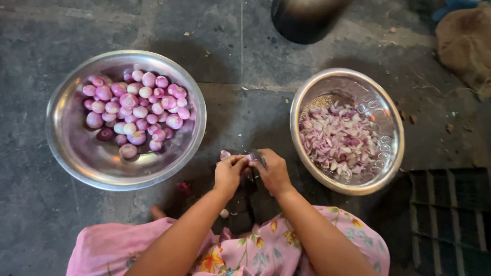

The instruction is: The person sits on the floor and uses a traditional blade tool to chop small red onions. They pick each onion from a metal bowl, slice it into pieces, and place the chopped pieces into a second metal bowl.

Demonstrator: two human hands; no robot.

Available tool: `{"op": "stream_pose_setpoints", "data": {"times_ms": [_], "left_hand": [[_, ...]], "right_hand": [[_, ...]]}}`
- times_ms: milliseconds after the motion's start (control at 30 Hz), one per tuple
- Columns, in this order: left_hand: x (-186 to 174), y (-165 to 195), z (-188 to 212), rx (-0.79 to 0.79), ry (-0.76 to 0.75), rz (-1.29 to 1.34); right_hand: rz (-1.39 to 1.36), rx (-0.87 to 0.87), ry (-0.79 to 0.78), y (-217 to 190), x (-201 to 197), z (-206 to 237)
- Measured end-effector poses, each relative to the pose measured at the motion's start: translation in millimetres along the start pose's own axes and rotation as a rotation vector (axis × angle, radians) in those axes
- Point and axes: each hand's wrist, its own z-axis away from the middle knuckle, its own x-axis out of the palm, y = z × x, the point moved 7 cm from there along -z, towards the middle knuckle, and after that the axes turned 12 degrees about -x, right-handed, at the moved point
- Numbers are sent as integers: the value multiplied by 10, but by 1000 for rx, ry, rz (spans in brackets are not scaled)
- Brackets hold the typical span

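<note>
Pressing together over the dark stone floor (245,112), the left hand (230,173) and right hand (272,171) pinch one small peeled shallot (225,154) against an upright blade (257,156); left of them sits a steel bowl (76,148) of whole peeled shallots (135,110), right of them a steel bowl (394,148) of sliced shallots (338,139)

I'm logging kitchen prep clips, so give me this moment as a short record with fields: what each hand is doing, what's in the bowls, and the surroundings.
left hand: pinches a small peeled shallot at a blade
right hand: closed around the shallot's other side, against the upright blade
left steel bowl: whole peeled shallots, piled toward its far side
right steel bowl: sliced shallot pieces
floor: dark stone, a few scraps near the hands
clothing: pink floral fabric over the lap
far edge: dark round pot, only partly in view
</note>
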Motion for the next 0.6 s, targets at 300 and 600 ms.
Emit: {"op": "stream_pose_setpoints", "data": {"times_ms": [300, 600], "left_hand": [[87, 113, 49, 17, -175, 244], [51, 431, 415, 234, -31, 91]], "right_hand": [[-23, 169, -60, -49, -83, -46], [-227, 126, -34, -80, -147, -20]]}}
